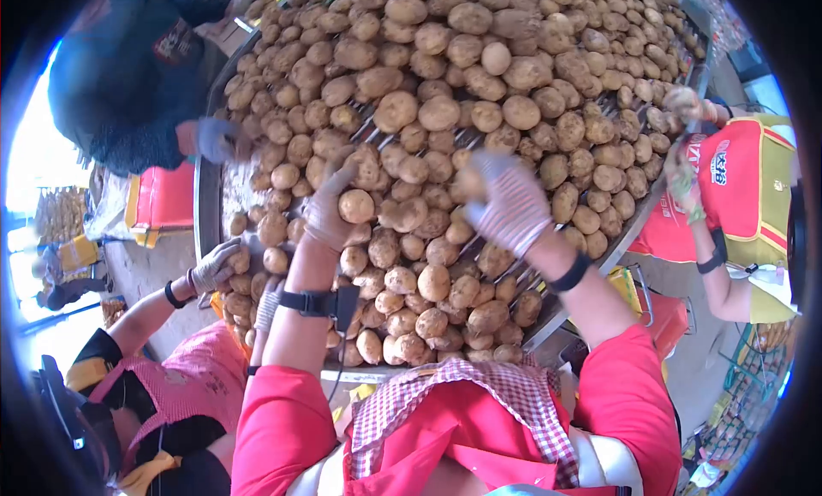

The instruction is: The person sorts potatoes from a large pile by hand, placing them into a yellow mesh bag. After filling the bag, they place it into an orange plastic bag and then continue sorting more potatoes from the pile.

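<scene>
Potatoes (432,282) cover a large metal-edged sorting table in front of me, many with soil on them. My left hand (330,207), in a striped work glove, is among them with its fingers curved around a potato (356,207). My right hand (512,203), gloved the same way and blurred by motion, is over the middle of the heap. Between its thumb and fingers is a blurred potato (469,184). Metal rollers (370,133) show through gaps between the potatoes.
A co-worker in dark clothes (128,77) reaches in at upper left. Another in a pink checked apron (193,368) handles potatoes at lower left. A person in a red apron (732,175) works at the right. The table's metal rim (208,201) runs along the left.
</scene>
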Motion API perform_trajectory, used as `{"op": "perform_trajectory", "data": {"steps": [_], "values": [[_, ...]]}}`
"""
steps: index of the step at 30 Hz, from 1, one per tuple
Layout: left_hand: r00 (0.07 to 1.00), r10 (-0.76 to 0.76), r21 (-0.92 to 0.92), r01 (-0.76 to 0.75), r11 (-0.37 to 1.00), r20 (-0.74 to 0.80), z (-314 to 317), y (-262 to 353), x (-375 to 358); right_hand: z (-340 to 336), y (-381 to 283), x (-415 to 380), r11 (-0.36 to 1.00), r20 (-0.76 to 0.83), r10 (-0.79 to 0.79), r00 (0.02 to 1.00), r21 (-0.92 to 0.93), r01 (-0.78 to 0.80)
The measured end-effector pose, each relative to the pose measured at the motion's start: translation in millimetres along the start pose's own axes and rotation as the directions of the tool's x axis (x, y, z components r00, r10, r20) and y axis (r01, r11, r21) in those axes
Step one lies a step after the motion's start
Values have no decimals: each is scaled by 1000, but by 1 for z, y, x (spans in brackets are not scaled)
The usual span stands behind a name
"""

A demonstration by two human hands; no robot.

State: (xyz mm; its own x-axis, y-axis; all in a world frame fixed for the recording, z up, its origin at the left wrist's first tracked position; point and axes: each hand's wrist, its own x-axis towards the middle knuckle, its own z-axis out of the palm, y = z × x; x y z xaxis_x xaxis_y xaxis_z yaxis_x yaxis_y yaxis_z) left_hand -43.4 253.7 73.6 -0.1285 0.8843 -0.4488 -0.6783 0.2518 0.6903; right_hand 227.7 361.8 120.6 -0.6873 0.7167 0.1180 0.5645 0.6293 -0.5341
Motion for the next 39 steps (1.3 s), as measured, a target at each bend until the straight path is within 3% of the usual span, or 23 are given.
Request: {"op": "perform_trajectory", "data": {"steps": [2,4,5,8,9,14,16,17,19,20,21,22,23,24,26,29,31,33,34,35,36,38,39], "values": [[980,-185,-492,195,848,69,3,-14,-29,-24,17,33,920,-94,32,995,-387,-66],[975,-184,-635,223,740,128,23,-19,-49,-32,33,61,720,-75,143,987,-677,-156],[944,-157,-662,317,679,290,24,-27,-54,-31,43,74,707,-52,186,981,-686,-171],[938,-159,-679,333,654,308,34,-35,-59,-16,60,111,641,-1,271,963,-746,-181],[912,-135,-626,368,687,388,28,-43,-56,-12,64,114,592,25,321,947,-786,-180],[937,-160,-662,333,671,309,54,-42,-66,-9,65,108,521,52,296,954,-846,-115],[954,-235,-650,300,699,187,55,-46,-68,-10,74,109,605,195,246,949,-796,7],[938,-204,-697,345,628,281,50,-50,-68,-21,63,105,601,193,243,951,-799,8],[945,-214,-679,327,657,248,60,-51,-77,-43,45,92,840,162,302,940,-511,-182],[951,-228,-664,310,680,209,67,-49,-80,-42,53,86,837,163,299,940,-519,-176],[938,-193,-722,346,599,289,61,-55,-76,-38,72,74,924,206,354,912,75,-375],[935,-200,-727,353,589,293,63,-61,-75,-37,81,60,626,270,379,885,629,-460],[930,-186,-745,366,557,318,65,-65,-73,-35,63,46,592,208,414,886,678,-436],[924,-168,-761,378,528,343,67,-67,-69,-35,56,39,747,158,408,899,507,-429],[922,-208,-770,388,506,328,72,-66,-65,-31,43,29,914,42,337,941,227,-337],[912,-273,-788,404,465,307,68,-66,-61,-16,45,40,954,73,269,960,120,-276],[924,-287,-756,375,536,254,61,-68,-61,-8,38,59,980,47,192,980,39,-194],[925,-278,-743,374,555,258,57,-66,-64,-2,26,88,990,66,94,993,-108,-87],[927,-264,-730,372,573,266,55,-63,-67,3,17,104,991,72,99,992,-101,-91],[943,-302,-690,314,652,144,62,-55,-71,8,6,119,957,141,114,983,-282,-71],[941,-308,-692,314,651,136,52,-60,-71,14,0,132,892,206,138,969,-452,-31],[954,-196,-660,299,689,228,32,-63,-69,31,-2,159,847,282,168,945,-532,8],[957,-220,-675,290,678,191,32,-62,-71,38,-3,165,790,349,201,915,-610,59]]}}
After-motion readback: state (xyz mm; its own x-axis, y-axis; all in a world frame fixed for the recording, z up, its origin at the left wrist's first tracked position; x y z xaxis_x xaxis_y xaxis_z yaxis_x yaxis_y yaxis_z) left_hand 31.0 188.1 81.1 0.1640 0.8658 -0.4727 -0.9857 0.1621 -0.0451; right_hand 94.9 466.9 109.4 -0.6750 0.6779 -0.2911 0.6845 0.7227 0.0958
